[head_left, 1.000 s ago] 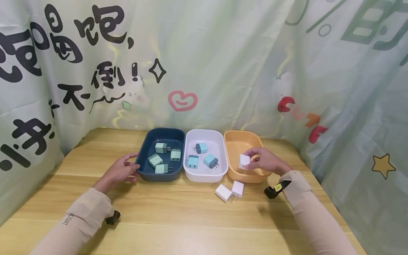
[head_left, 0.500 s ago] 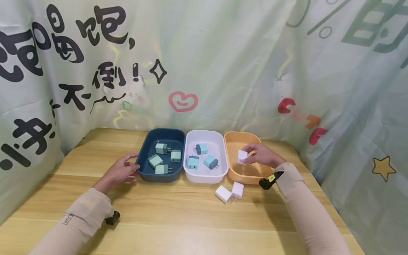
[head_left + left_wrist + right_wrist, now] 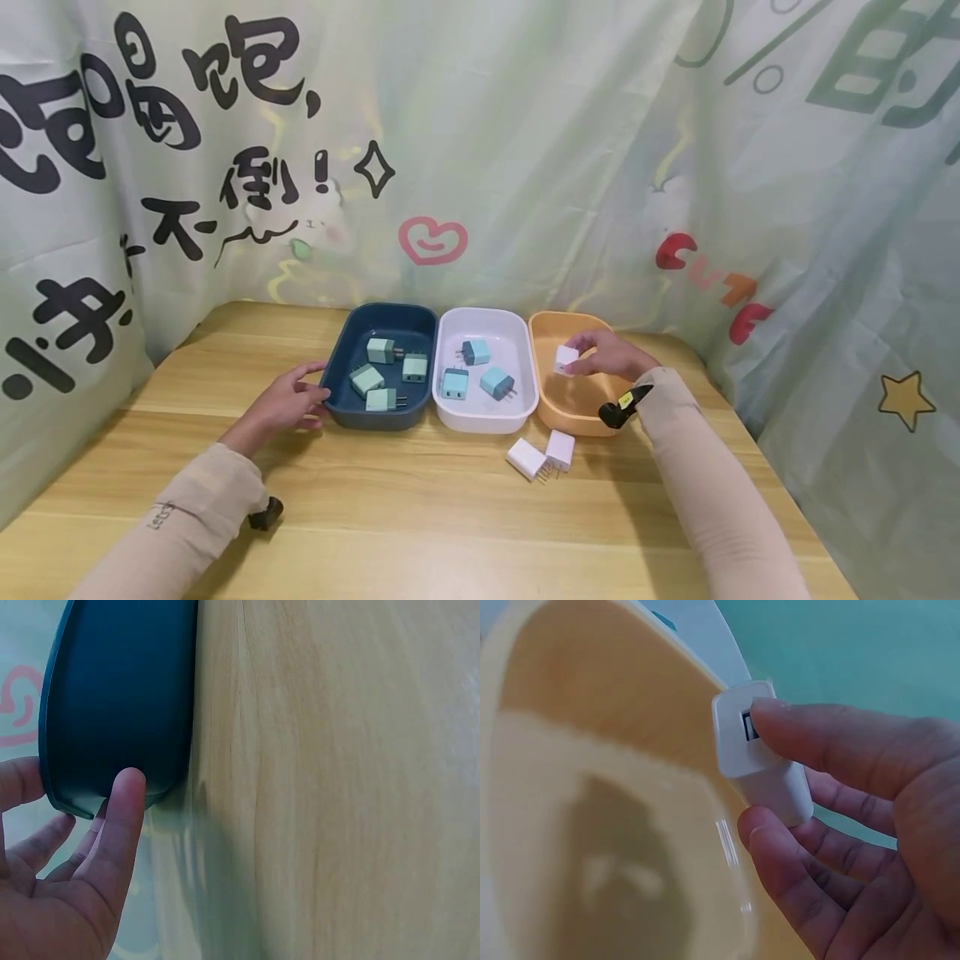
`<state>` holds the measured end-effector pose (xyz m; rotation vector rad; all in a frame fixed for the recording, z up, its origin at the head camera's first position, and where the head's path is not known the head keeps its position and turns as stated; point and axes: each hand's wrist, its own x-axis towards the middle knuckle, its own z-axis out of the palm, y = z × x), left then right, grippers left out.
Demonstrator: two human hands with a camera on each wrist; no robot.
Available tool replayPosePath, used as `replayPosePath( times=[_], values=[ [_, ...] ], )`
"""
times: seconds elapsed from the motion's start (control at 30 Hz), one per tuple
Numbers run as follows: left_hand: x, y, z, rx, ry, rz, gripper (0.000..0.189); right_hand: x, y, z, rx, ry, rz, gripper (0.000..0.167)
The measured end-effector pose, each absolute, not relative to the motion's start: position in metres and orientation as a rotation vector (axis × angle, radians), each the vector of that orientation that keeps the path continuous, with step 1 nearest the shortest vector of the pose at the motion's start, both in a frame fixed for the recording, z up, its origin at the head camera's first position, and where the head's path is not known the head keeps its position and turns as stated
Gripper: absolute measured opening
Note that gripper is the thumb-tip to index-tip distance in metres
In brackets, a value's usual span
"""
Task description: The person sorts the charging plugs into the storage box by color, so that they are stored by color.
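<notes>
In the head view my right hand (image 3: 609, 354) pinches a white USB wall charger (image 3: 566, 359) over the orange bin (image 3: 551, 408). Its USB port side shows between thumb and fingers in the right wrist view, where the charger (image 3: 761, 761) hangs above the bin floor. Two more white chargers (image 3: 527, 458) lie on the table in front of that bin. My left hand (image 3: 288, 400) touches the near left corner of the dark blue bin (image 3: 378, 418); its fingers are spread and loose against the wall in the left wrist view.
Several green chargers (image 3: 381, 399) lie in the dark blue bin. The white bin (image 3: 485, 423) in the middle holds three light blue chargers (image 3: 454, 383). All three bins stand side by side on the wooden table (image 3: 420, 525), before a printed curtain (image 3: 510, 167).
With the white charger in its grip, my right hand has moved slightly left and farther back over the orange bin. The left hand stays at the dark blue bin.
</notes>
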<state>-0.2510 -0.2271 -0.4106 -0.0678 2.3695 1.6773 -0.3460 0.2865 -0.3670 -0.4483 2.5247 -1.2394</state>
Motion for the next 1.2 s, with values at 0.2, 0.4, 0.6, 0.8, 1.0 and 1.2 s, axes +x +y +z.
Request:
replayPosePath(
  times=[0.2,0.4,0.6,0.8,1.0,1.2],
  values=[
    [-0.251,-0.227,-0.410,-0.083,2.386,1.657,0.060,-0.352,0.287,-0.370,-0.383,2.537,-1.241,0.042],
    [-0.250,-0.226,-0.409,-0.081,2.390,1.653,0.060,-0.356,0.287,-0.375,-0.346,2.522,-1.252,0.040],
    [-0.249,-0.227,-0.410,-0.073,2.390,1.655,0.061,-0.359,0.287,-0.376,-0.295,2.510,-1.246,0.041],
    [-0.251,-0.227,-0.410,-0.084,2.390,1.642,0.061,-0.360,0.288,-0.381,-0.302,2.475,-1.323,0.036],
    [-0.251,-0.226,-0.410,-0.087,2.381,1.641,0.061,-0.358,0.288,-0.383,-0.278,2.463,-1.375,0.037],
    [-0.251,-0.227,-0.411,-0.098,2.375,1.648,0.060,-0.354,0.287,-0.381,-0.240,2.482,-1.368,0.039]
  ],
)
